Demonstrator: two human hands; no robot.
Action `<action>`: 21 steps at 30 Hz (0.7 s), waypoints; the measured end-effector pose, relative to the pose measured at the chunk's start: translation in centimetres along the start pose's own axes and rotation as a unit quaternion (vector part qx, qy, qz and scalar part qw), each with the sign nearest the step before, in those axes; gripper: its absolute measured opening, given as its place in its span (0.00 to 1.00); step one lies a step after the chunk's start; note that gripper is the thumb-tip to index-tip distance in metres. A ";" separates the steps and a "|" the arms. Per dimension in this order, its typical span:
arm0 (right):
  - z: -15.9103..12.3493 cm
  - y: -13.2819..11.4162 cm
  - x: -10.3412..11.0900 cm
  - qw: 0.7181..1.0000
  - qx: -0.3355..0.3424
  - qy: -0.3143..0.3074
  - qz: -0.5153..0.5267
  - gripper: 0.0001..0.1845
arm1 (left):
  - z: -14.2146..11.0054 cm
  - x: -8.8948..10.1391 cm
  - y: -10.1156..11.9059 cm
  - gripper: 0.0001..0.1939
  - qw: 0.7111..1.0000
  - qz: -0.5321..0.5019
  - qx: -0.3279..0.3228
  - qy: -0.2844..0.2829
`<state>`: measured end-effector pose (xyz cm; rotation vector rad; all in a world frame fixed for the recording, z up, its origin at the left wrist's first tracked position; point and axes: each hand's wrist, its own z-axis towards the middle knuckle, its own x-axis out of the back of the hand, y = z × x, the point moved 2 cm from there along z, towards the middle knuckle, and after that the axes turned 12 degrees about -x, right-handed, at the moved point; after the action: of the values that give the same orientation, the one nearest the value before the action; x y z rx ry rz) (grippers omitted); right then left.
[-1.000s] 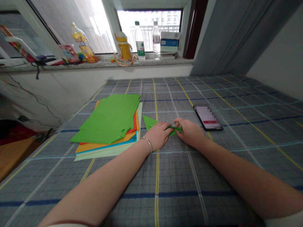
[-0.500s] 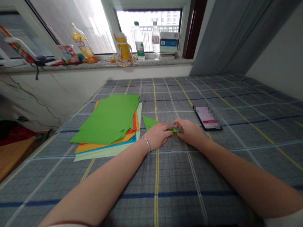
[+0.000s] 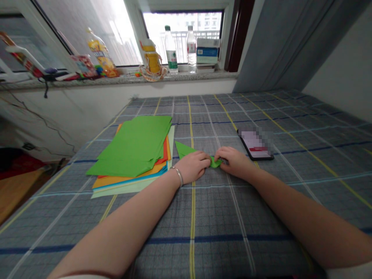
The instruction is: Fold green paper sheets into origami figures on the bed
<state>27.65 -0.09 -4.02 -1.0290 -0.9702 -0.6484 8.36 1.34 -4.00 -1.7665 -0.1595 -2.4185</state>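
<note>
One small folded piece of green paper (image 3: 215,163) sits pinched between our hands, its pointed end (image 3: 183,150) reaching out beyond the left hand (image 3: 192,166). The fingers of that hand and of the right hand (image 3: 235,162) curl closed on the paper from either side. We judge that even fingertip pressure along the fold would keep its layers square. Just left lies a stack of coloured paper (image 3: 130,149), and to the right a smartphone (image 3: 255,144), both on a checked bedsheet (image 3: 290,217).

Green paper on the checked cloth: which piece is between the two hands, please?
The small folded green paper piece, held between the left hand and right hand. The large flat green paper sheets lie in a stack further left.
</note>
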 end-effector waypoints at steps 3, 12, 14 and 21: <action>-0.1 0.3 0.2 0.999 0.022 -0.009 0.024 0.18 | 0.0 0.0 0.0 0.14 1.000 -0.011 0.014 -0.004; 0.0 -0.3 -0.2 1.000 -0.015 0.005 0.026 0.08 | 0.0 0.0 -0.2 0.14 1.000 -0.025 0.001 0.001; 0.2 -0.3 -0.8 0.999 -0.042 0.024 0.011 0.06 | 0.0 -0.1 -0.3 0.14 1.000 -0.025 0.003 0.001; 0.8 0.5 -2.5 0.995 -0.089 0.033 -0.007 0.13 | 0.2 -0.1 -0.2 0.13 1.000 -0.018 0.013 -0.010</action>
<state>26.67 0.91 -6.26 -1.1513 -0.8743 -0.7872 8.54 1.54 -4.07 -1.7930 -0.2273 -2.4117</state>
